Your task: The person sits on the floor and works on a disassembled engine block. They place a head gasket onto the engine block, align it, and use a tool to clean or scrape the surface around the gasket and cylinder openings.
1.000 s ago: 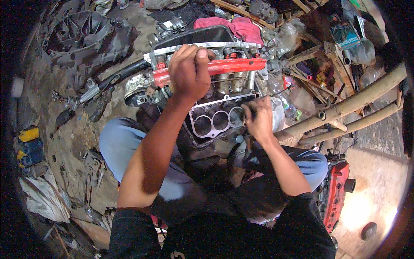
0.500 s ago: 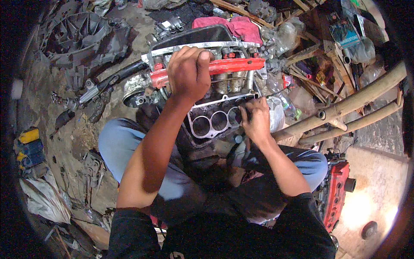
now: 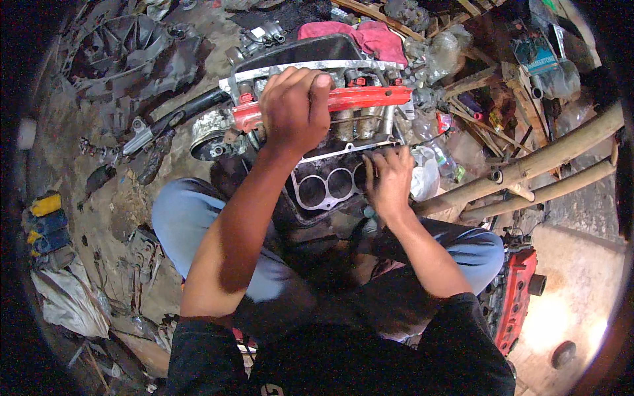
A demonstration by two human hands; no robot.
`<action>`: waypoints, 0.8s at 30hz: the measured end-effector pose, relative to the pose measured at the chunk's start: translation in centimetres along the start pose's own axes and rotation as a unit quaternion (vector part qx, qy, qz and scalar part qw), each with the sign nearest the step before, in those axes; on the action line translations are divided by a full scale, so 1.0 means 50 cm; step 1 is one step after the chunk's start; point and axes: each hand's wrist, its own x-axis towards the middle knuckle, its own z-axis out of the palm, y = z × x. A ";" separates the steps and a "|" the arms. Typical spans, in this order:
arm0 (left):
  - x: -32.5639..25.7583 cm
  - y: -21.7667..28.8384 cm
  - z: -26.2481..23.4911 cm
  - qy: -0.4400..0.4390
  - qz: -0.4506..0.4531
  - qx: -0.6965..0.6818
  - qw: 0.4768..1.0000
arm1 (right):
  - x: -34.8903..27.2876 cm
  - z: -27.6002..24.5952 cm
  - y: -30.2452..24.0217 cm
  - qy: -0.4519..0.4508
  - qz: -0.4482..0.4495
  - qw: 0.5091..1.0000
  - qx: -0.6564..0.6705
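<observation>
A greasy engine assembly (image 3: 343, 140) stands in front of my crossed legs. My left hand (image 3: 295, 109) is wrapped round the red metal bar (image 3: 370, 98) across its top, thumb uppermost. Below the bar is a dark metal part with a pale flat rim (image 3: 328, 204) and a row of round ringed openings. At its right end my right hand (image 3: 391, 175) has its fingers curled down against the part, covering the last openings. Whatever those fingertips grip is hidden.
A pink cloth (image 3: 380, 43) lies behind the engine. A large dark ribbed casting (image 3: 122, 49) sits far left on the dirty ground. Bamboo poles (image 3: 541, 158) and scrap wood stand at the right, with a red valve cover (image 3: 518, 297) lower right. Yellow-and-blue containers (image 3: 47, 221) are at the left.
The engine and both hands appear shifted slightly right in the picture. My right hand has moved a little down along the part, fingers still curled. My left hand keeps hold of the bar.
</observation>
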 end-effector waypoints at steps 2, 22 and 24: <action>0.001 -0.007 0.006 0.019 0.024 -0.013 0.999 | -0.009 0.006 0.007 0.008 -0.016 1.000 0.012; 0.002 -0.005 0.002 0.034 0.037 -0.018 0.999 | -0.030 0.024 -0.036 0.038 -0.017 0.999 0.005; 0.002 -0.006 0.005 0.030 0.037 -0.018 0.999 | -0.034 0.033 -0.046 0.032 0.020 0.999 0.022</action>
